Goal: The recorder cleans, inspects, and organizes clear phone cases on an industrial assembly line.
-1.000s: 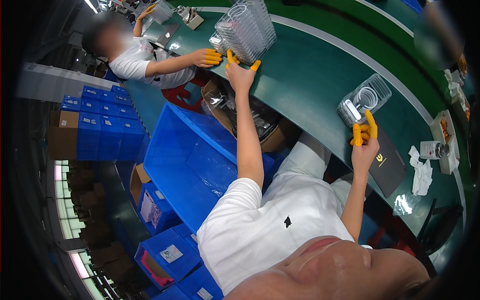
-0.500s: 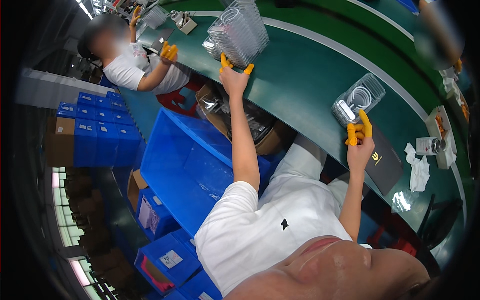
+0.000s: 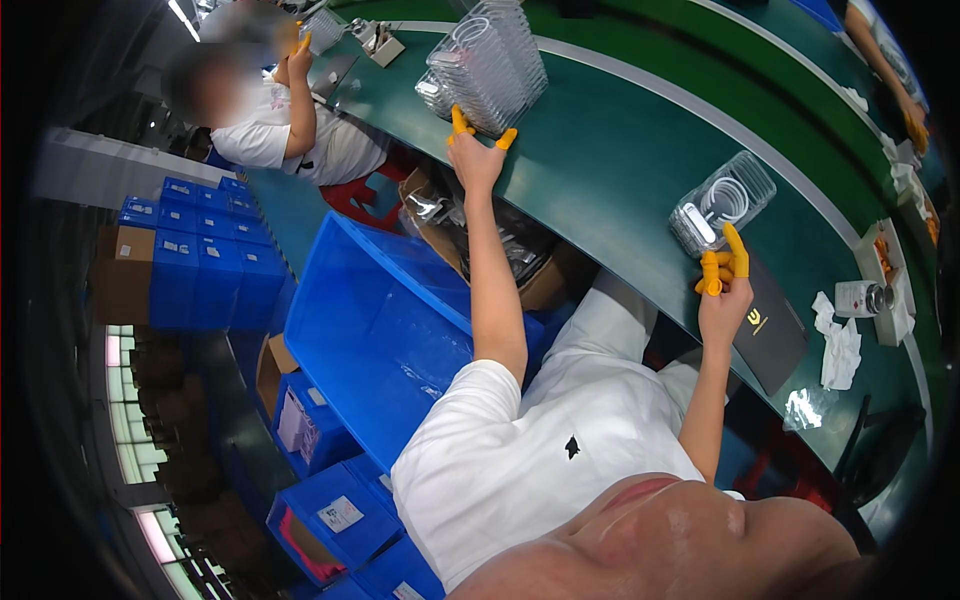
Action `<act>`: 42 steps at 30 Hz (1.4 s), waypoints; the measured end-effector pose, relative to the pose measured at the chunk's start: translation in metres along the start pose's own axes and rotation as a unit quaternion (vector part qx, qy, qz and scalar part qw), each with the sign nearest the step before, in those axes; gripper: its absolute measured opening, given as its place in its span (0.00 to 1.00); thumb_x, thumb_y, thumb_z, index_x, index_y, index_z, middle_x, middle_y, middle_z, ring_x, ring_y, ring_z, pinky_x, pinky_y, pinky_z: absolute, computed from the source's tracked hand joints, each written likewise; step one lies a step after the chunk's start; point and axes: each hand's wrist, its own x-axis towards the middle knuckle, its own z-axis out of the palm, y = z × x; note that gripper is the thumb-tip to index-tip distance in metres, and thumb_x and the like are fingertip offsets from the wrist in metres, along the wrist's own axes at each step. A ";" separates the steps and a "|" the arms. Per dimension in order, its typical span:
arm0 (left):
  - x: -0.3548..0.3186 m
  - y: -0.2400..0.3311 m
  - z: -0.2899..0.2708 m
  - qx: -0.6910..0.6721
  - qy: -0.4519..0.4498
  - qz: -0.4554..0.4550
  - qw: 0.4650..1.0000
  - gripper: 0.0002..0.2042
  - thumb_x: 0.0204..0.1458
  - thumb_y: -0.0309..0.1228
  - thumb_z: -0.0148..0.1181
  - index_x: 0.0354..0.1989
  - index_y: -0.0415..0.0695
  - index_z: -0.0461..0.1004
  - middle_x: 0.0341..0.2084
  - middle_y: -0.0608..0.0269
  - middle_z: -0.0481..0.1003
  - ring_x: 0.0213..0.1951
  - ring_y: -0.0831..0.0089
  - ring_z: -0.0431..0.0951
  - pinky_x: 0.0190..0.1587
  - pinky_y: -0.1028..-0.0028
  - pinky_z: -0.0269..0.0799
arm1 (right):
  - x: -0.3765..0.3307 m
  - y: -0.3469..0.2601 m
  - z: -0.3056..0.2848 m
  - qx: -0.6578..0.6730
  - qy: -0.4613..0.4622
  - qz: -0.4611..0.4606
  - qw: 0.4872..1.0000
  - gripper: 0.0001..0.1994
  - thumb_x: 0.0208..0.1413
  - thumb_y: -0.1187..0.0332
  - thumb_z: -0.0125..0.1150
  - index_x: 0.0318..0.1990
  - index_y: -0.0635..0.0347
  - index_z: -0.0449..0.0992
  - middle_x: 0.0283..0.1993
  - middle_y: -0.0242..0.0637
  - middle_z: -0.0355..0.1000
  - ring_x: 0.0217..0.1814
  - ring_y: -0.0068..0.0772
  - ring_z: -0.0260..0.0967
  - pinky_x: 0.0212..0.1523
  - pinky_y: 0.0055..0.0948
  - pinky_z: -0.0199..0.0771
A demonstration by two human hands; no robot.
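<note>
A tall stack of clear plastic trays (image 3: pixel 505 75) stands on the green bench, with a coiled white cable and a white block in its front tray. At the stack's near end, my left hand (image 3: pixel 478 160) has its thumb and fingers on either side, closed on the stack. To the right, a single clear plastic tray (image 3: pixel 752 182) holds a coiled white cable (image 3: pixel 726 202) and a white block (image 3: pixel 697 224). My right hand (image 3: pixel 724 290) grips this tray's near edge, forefinger extended along its side, other fingers curled. Yellow finger cots cover fingertips on both hands.
A flat black box (image 3: pixel 770 330) lies beside my right forearm, near a white bottle (image 3: pixel 860 298) and a crumpled tissue (image 3: pixel 840 350). Blue bins (image 3: pixel 370 330) and an open carton (image 3: pixel 545 285) sit below the bench edge. A co-worker (image 3: pixel 320 150) sits at far left.
Both hands keep their holds on the stack and the single tray; the whole view has shifted slightly. The co-worker at left has brought their hands together, and a person at upper right has moved.
</note>
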 end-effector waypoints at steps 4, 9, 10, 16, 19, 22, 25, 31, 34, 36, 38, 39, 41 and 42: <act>-0.035 0.009 0.015 -0.080 0.155 0.002 0.985 0.54 0.39 0.47 0.79 0.71 0.33 0.53 0.62 0.38 0.63 0.62 0.45 0.64 0.63 0.53 0.62 | 0.000 0.009 -0.005 0.026 0.009 -0.004 1.000 0.24 0.63 0.78 0.56 0.67 0.56 0.68 0.38 0.33 0.73 0.31 0.17 0.68 0.31 0.18 0.69; -0.086 0.149 -0.020 -0.158 0.078 -0.148 0.973 0.30 0.58 0.33 0.66 0.67 0.38 0.63 0.54 0.54 0.74 0.53 0.63 0.74 0.56 0.63 0.69 | 0.006 0.019 -0.005 0.077 0.128 -0.009 0.989 0.26 0.66 0.75 0.52 0.72 0.58 0.59 0.57 0.45 0.69 0.46 0.24 0.73 0.38 0.18 0.75; -0.083 0.202 -0.041 -0.049 -0.069 -0.210 0.974 0.27 0.59 0.33 0.65 0.65 0.37 0.66 0.51 0.53 0.77 0.51 0.64 0.76 0.53 0.63 0.72 | 0.008 0.011 -0.005 0.078 0.150 0.017 0.985 0.26 0.67 0.75 0.52 0.71 0.59 0.59 0.60 0.46 0.69 0.49 0.26 0.73 0.39 0.20 0.76; -0.124 0.213 0.007 -0.205 -0.416 0.173 0.869 0.17 0.59 0.34 0.54 0.50 0.33 0.78 0.41 0.40 0.79 0.45 0.44 0.79 0.49 0.59 0.75 | 0.022 -0.004 -0.013 -0.039 0.007 0.194 0.980 0.22 0.67 0.71 0.51 0.65 0.72 0.63 0.53 0.48 0.77 0.50 0.30 0.76 0.43 0.25 0.77; -0.129 0.223 0.019 -0.161 -0.458 0.178 0.856 0.22 0.59 0.41 0.59 0.50 0.31 0.77 0.39 0.39 0.79 0.43 0.45 0.79 0.49 0.57 0.74 | 0.026 -0.003 -0.008 -0.102 0.017 0.123 0.987 0.22 0.66 0.70 0.54 0.63 0.73 0.65 0.52 0.50 0.77 0.51 0.36 0.76 0.51 0.31 0.75; -0.144 0.209 0.033 -0.169 -0.387 0.213 0.881 0.27 0.56 0.45 0.64 0.52 0.31 0.76 0.39 0.39 0.79 0.44 0.46 0.79 0.49 0.57 0.75 | 0.022 -0.011 0.001 -0.152 -0.009 0.135 0.979 0.22 0.65 0.69 0.56 0.62 0.73 0.66 0.52 0.52 0.76 0.52 0.42 0.76 0.57 0.35 0.72; -0.161 0.204 0.024 -0.249 -0.338 0.117 0.900 0.30 0.52 0.44 0.69 0.56 0.34 0.73 0.47 0.40 0.77 0.48 0.47 0.78 0.51 0.58 0.75 | 0.017 -0.023 0.009 -0.123 0.003 0.110 0.986 0.26 0.63 0.74 0.54 0.69 0.67 0.61 0.60 0.52 0.73 0.60 0.39 0.73 0.61 0.31 0.69; -0.160 0.184 0.016 -0.430 -0.253 0.027 0.866 0.36 0.44 0.31 0.78 0.62 0.37 0.68 0.54 0.50 0.73 0.55 0.60 0.78 0.59 0.64 0.73 | 0.024 -0.021 0.031 0.054 -0.031 0.011 0.998 0.32 0.60 0.77 0.62 0.71 0.65 0.57 0.68 0.47 0.63 0.66 0.39 0.67 0.65 0.34 0.68; -0.149 0.174 0.014 -0.513 -0.228 0.054 0.826 0.48 0.40 0.28 0.80 0.71 0.41 0.56 0.62 0.52 0.65 0.61 0.63 0.70 0.65 0.63 0.66 | 0.035 -0.020 0.037 0.097 -0.055 -0.056 0.992 0.37 0.56 0.81 0.64 0.72 0.64 0.54 0.71 0.46 0.59 0.70 0.39 0.63 0.68 0.35 0.64; -0.147 0.167 0.017 -0.533 -0.175 0.100 0.822 0.51 0.40 0.28 0.80 0.73 0.42 0.52 0.64 0.52 0.62 0.64 0.62 0.67 0.67 0.63 0.64 | 0.040 -0.020 0.043 0.093 -0.072 -0.103 0.988 0.40 0.55 0.84 0.64 0.74 0.61 0.51 0.73 0.45 0.55 0.73 0.37 0.59 0.71 0.34 0.59; -0.143 0.163 0.013 -0.510 -0.189 0.138 0.828 0.51 0.40 0.28 0.80 0.73 0.42 0.51 0.65 0.52 0.62 0.65 0.62 0.65 0.67 0.62 0.63 | 0.038 -0.018 0.047 0.145 -0.069 -0.098 0.982 0.37 0.52 0.81 0.65 0.70 0.64 0.57 0.68 0.46 0.63 0.71 0.40 0.61 0.72 0.37 0.57; -0.142 0.162 0.012 -0.483 -0.197 0.174 0.835 0.52 0.40 0.28 0.79 0.74 0.42 0.50 0.66 0.52 0.61 0.66 0.62 0.64 0.68 0.62 0.62 | 0.036 -0.018 0.045 0.143 -0.099 -0.079 0.982 0.36 0.52 0.80 0.64 0.70 0.64 0.58 0.67 0.45 0.64 0.70 0.39 0.62 0.71 0.36 0.56; -0.148 0.157 0.020 -0.476 -0.217 0.171 0.835 0.52 0.41 0.27 0.79 0.74 0.42 0.49 0.66 0.52 0.61 0.67 0.62 0.63 0.68 0.62 0.61 | 0.037 -0.009 0.043 0.082 -0.150 -0.067 0.983 0.36 0.51 0.82 0.62 0.69 0.64 0.58 0.66 0.46 0.66 0.68 0.41 0.64 0.70 0.36 0.58; -0.152 0.153 0.025 -0.465 -0.232 0.164 0.839 0.53 0.41 0.26 0.78 0.75 0.42 0.47 0.66 0.53 0.61 0.67 0.62 0.63 0.68 0.62 0.61 | 0.037 -0.005 0.043 0.040 -0.172 -0.065 0.982 0.36 0.50 0.82 0.61 0.69 0.64 0.58 0.66 0.47 0.66 0.69 0.43 0.63 0.69 0.36 0.59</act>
